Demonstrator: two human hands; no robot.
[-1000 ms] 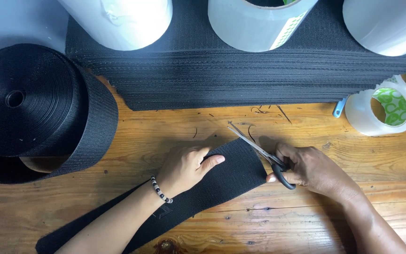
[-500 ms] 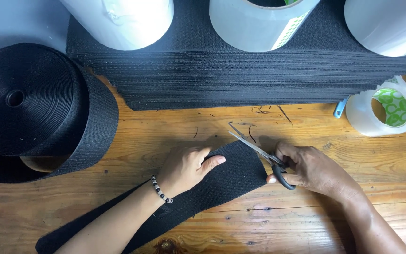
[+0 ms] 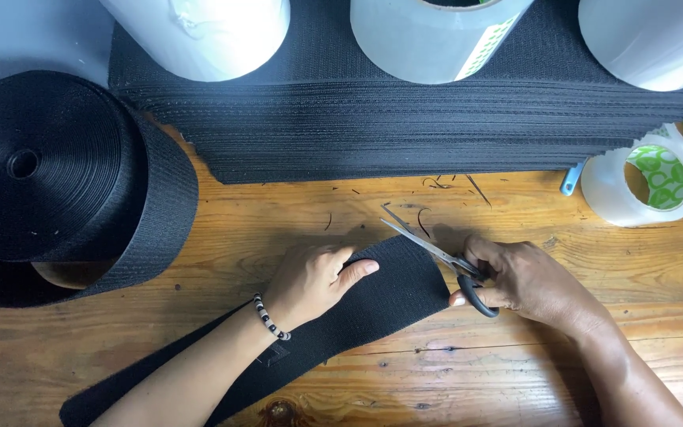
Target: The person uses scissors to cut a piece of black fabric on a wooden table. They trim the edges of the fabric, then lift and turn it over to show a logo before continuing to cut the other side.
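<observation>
Wooden tabletop (image 3: 515, 372) carries a stack of black fabric sheets (image 3: 405, 126) at twelve o'clock and a big black webbing roll (image 3: 57, 182) at nine o'clock. At centre, the black strip (image 3: 389, 296) lies flat under the left hand (image 3: 310, 281), palm pressing it down. At three o'clock, the right hand (image 3: 527, 281) grips scissors (image 3: 436, 253), blades open at the strip's end.

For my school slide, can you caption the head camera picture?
Left hand presses a black strap on a wooden table while the right hand cuts with scissors.
</observation>
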